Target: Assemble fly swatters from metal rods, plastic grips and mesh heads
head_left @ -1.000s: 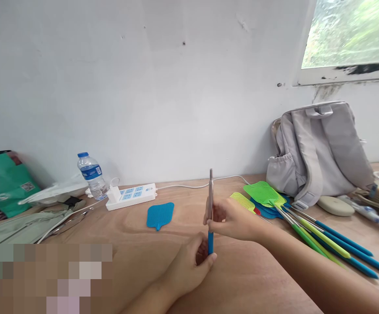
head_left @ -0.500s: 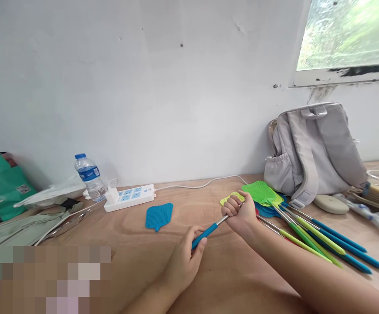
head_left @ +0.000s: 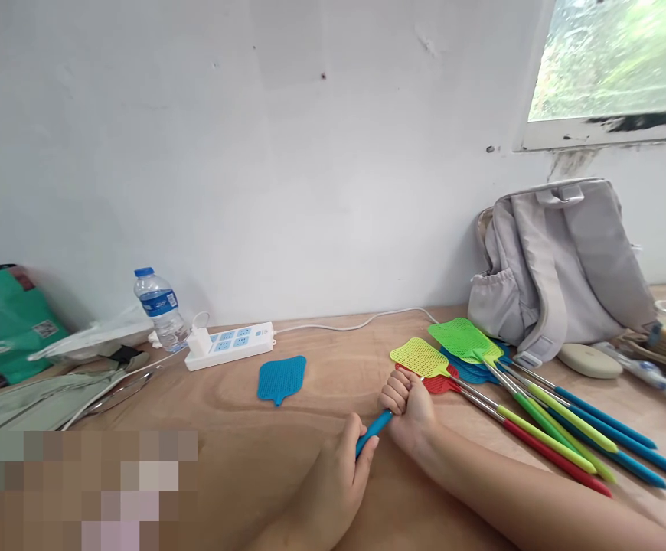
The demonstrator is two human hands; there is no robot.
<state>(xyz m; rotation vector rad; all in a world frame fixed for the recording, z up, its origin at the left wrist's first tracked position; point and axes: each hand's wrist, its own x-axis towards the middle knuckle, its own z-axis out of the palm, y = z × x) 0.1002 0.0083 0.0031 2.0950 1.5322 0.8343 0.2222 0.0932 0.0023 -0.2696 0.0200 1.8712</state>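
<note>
A blue fly swatter handle (head_left: 376, 431) slants between my hands in front of me. My left hand (head_left: 351, 463) is closed round its lower end, with the thumb along it. My right hand (head_left: 405, 402) is wrapped in a fist at its upper end, hiding most of the metal rod. Beyond my left hand, a loose blue swatter head (head_left: 281, 379) lies flat on the table. Just past my right fist are a yellow swatter head (head_left: 419, 357) and a red swatter head (head_left: 443, 384) beneath it. Farther right, a green swatter head (head_left: 456, 337) overlaps blue ones.
Several swatter handles (head_left: 574, 428) fan out to the right on the wooden table (head_left: 223, 451). A grey backpack (head_left: 563, 264) leans by the wall. At the back left stand a white power strip (head_left: 233, 344), a water bottle (head_left: 161, 310) and a green bag (head_left: 11, 329).
My hands have come closer together, my right fist sliding down toward the blue handle, so the bare rod between them no longer shows. The yellow and red swatter heads are more visible.
</note>
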